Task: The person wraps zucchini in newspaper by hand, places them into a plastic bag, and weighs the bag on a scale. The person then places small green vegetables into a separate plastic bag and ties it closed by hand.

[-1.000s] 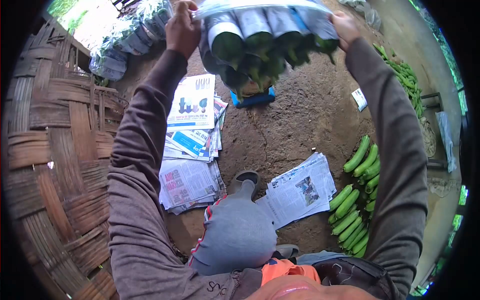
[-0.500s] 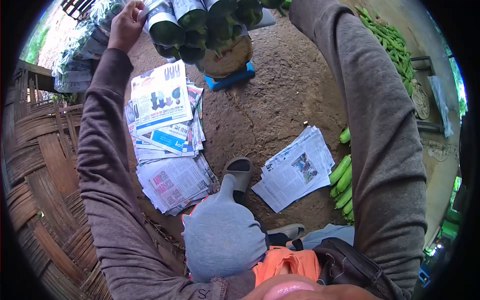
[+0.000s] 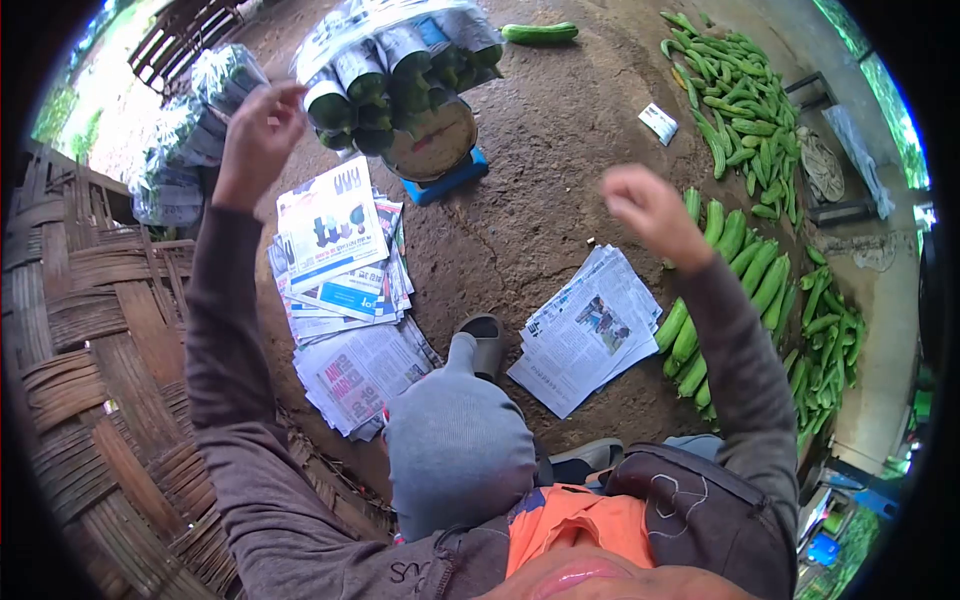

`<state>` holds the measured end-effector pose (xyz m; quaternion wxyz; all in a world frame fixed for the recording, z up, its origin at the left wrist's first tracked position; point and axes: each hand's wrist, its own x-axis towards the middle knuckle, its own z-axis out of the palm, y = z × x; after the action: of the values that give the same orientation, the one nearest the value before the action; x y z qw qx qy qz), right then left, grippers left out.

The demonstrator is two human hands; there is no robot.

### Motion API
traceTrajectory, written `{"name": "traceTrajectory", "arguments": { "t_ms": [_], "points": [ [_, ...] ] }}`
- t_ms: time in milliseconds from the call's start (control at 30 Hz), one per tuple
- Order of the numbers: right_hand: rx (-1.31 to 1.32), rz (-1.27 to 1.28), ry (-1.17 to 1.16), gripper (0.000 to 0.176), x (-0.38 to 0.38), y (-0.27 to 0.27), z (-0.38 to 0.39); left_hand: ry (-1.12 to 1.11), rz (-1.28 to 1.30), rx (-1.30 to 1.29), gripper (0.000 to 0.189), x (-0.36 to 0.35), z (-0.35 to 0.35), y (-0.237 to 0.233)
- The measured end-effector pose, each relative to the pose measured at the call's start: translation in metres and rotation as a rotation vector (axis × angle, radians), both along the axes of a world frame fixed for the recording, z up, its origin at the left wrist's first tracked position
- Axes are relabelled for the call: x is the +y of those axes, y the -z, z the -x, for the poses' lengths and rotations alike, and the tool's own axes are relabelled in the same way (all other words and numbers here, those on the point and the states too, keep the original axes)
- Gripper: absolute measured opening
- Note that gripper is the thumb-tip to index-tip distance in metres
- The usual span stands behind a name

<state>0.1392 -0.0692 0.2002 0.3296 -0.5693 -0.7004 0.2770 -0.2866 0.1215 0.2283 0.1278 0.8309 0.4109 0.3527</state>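
Observation:
A clear plastic bag (image 3: 350, 35) of newspaper-wrapped green gourds (image 3: 408, 60) rests on a scale (image 3: 445, 185) with a blue base and a worn round face. My left hand (image 3: 262, 135) is just beside the bag's left edge, fingers loosely bent and apart, with nothing visible in them. Well to the right of the scale, my right hand (image 3: 648, 208) hovers over the ground, blurred, its fingers loosely bent and holding nothing. Nearest to it are long pale-green gourds (image 3: 735, 235) and a stack of newspaper sheets (image 3: 590, 335).
Another newspaper stack (image 3: 335, 225) lies left of my foot. One gourd (image 3: 540, 34) is on the ground beyond the scale. A pile of bumpy green gourds (image 3: 745, 120) spreads at the right. Filled bags (image 3: 170, 190) stand at the left beside a woven bamboo wall (image 3: 110, 350).
My left hand has let go of the bag's edge and dropped slightly. My right arm has drawn back from the far side, bringing the hand into view above the ground.

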Motion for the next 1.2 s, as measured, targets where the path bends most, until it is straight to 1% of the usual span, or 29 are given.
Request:
{"name": "traceTrajectory", "arguments": {
  "t_ms": [33,67,100,133,167,200,267,333,367,433,467,533,567,633,667,733,767,833,867,933,1033,1100,1200],
  "points": [
    [-0.046,0.043,0.039,0.015,-0.042,-0.007,-0.005,0.088,0.204,-0.105,0.029,-0.028,-0.006,-0.013],
    [-0.083,0.070,0.092,0.017,-0.082,0.001,-0.018,0.177,0.409,-0.205,0.026,-0.058,-0.013,-0.029],
    [-0.048,0.154,0.157,0.019,-0.119,-0.001,-0.023,0.241,0.519,-0.297,0.024,-0.096,-0.026,-0.053],
    [-0.058,0.177,0.214,0.020,-0.155,0.001,-0.032,0.304,0.628,-0.386,0.023,-0.132,-0.038,-0.074],
    [-0.063,0.201,0.295,0.021,-0.185,-0.001,-0.033,0.478,0.634,-0.443,0.027,-0.157,-0.041,-0.085],
    [0.012,0.233,0.383,0.022,-0.214,0.008,-0.041,0.652,0.638,-0.497,0.032,-0.179,-0.045,-0.095],
    [0.308,0.289,0.576,0.021,-0.258,0.028,-0.051,1.054,0.653,-0.827,0.043,-0.225,-0.075,-0.114],
    [0.426,0.317,0.672,0.020,-0.280,0.040,-0.062,1.360,0.606,-0.848,0.049,-0.255,-0.100,-0.143],
    [0.484,0.325,0.717,0.020,-0.286,0.047,-0.068,1.405,0.544,-0.831,0.051,-0.268,-0.112,-0.157],
    [0.517,0.221,0.704,0.020,-0.288,0.053,-0.080,1.488,0.430,-0.815,0.056,-0.296,-0.132,-0.181],
    [0.522,0.171,0.687,0.020,-0.285,0.051,-0.089,1.500,0.456,-0.813,0.047,-0.311,-0.142,-0.194],
    [0.570,0.141,0.734,0.022,-0.286,0.050,-0.099,1.506,0.515,-0.796,0.031,-0.342,-0.160,-0.218],
    [0.569,0.138,0.764,0.022,-0.288,0.052,-0.106,1.596,0.444,-0.853,0.034,-0.357,-0.175,-0.220],
    [0.569,0.140,0.815,0.022,-0.291,0.059,-0.121,1.974,0.214,-0.716,0.043,-0.356,-0.204,-0.234],
    [0.573,0.058,0.800,0.021,-0.290,0.065,-0.127,1.971,0.247,-0.779,0.046,-0.372,-0.207,-0.234],
    [0.586,0.072,0.819,0.021,-0.294,0.053,-0.129,1.962,0.308,-0.907,0.051,-0.403,-0.214,-0.233],
    [0.599,0.058,0.794,0.021,-0.295,0.048,-0.129,1.825,0.435,-0.967,0.057,-0.421,-0.204,-0.229],
    [0.625,0.037,0.752,0.021,-0.299,0.045,-0.129,1.742,0.539,-0.952,0.064,-0.435,-0.201,-0.228],
    [0.621,0.038,0.735,0.022,-0.304,0.044,-0.129,1.803,0.521,-0.878,0.066,-0.434,-0.205,-0.228],
    [0.612,0.026,0.704,0.023,-0.310,0.038,-0.131,1.914,0.510,-0.872,0.064,-0.441,-0.212,-0.231],
    [0.580,-0.045,0.709,0.026,-0.319,0.032,-0.133,2.052,0.539,-1.102,0.054,-0.477,-0.244,-0.228],
    [0.636,-0.039,0.707,0.026,-0.325,0.028,-0.139,2.120,0.559,-1.273,0.047,-0.499,-0.261,-0.224],
    [0.687,-0.043,0.696,0.027,-0.332,0.024,-0.143,2.203,0.494,-1.365,0.043,-0.502,-0.272,-0.224]
  ]
}}
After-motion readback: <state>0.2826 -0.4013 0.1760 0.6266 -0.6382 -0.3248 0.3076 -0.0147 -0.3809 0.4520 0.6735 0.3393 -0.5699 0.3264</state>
